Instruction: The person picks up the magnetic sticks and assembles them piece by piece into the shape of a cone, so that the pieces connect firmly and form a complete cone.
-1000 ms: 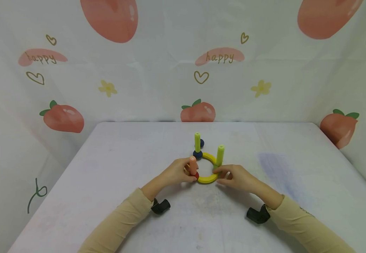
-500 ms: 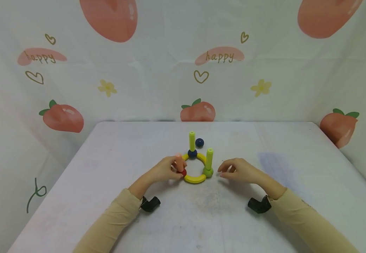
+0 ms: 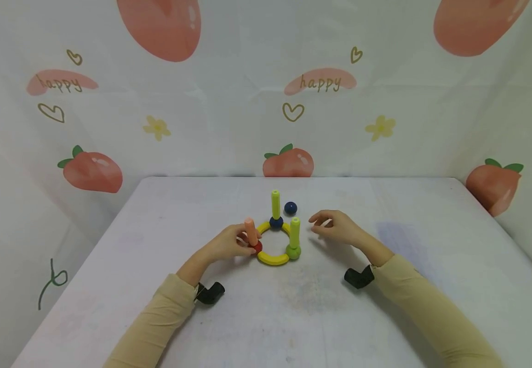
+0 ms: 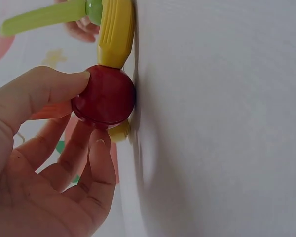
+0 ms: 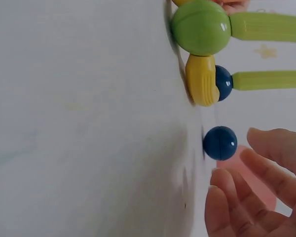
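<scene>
A ring of curved yellow pieces lies on the table, joined by a red ball, a green ball and a dark blue ball. Yellow-green rods rise from the green and blue balls; an orange rod stands, slightly tilted, on the red one. My left hand pinches the red ball between thumb and fingers, the thumb pressing its side in the left wrist view. To the ring's right, my right hand hovers with loosely bent fingers, holding nothing. Nearest it is a loose blue ball.
Black angled pieces are worn at both wrists. The pale table reaches back to a white curtain printed with peaches, hearts and flowers.
The ring with its rods has slid left along with my left hand. My right hand has let go of the green-ball side and moved back toward the loose blue ball.
</scene>
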Action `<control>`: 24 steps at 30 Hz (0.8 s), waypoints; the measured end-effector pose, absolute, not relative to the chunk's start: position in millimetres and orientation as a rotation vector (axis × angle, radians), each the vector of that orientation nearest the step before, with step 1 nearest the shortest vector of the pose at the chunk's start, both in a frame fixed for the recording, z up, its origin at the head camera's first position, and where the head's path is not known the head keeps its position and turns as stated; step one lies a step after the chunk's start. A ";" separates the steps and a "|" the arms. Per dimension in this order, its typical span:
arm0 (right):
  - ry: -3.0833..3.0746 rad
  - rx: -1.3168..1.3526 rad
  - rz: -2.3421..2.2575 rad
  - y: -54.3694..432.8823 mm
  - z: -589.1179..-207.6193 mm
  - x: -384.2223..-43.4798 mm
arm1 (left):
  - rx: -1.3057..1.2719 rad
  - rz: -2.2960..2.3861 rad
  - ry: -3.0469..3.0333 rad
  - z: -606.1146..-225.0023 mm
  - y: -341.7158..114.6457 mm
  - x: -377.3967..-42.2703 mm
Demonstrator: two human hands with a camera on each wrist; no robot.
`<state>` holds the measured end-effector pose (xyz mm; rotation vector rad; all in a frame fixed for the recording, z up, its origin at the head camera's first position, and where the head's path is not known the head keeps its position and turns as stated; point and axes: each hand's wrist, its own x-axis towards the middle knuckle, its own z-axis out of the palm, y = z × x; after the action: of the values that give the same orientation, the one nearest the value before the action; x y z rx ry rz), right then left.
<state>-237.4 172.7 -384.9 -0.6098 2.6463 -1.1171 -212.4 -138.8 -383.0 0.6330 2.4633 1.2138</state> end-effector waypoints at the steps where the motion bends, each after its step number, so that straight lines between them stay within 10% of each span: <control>1: 2.646 -0.596 -1.128 170.7 -385.3 -240.2 | 0.629 1.219 2.466 -382.9 -139.6 -212.4; 24: 2.513 -0.375 -1.264 125.7 -390.3 -274.8 | 0.463 1.163 2.462 -379.1 -149.3 -220.9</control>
<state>-274.8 125.7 -390.3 -0.3753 2.5133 -1.2645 -220.9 -149.3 -379.1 0.4632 2.4621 1.1626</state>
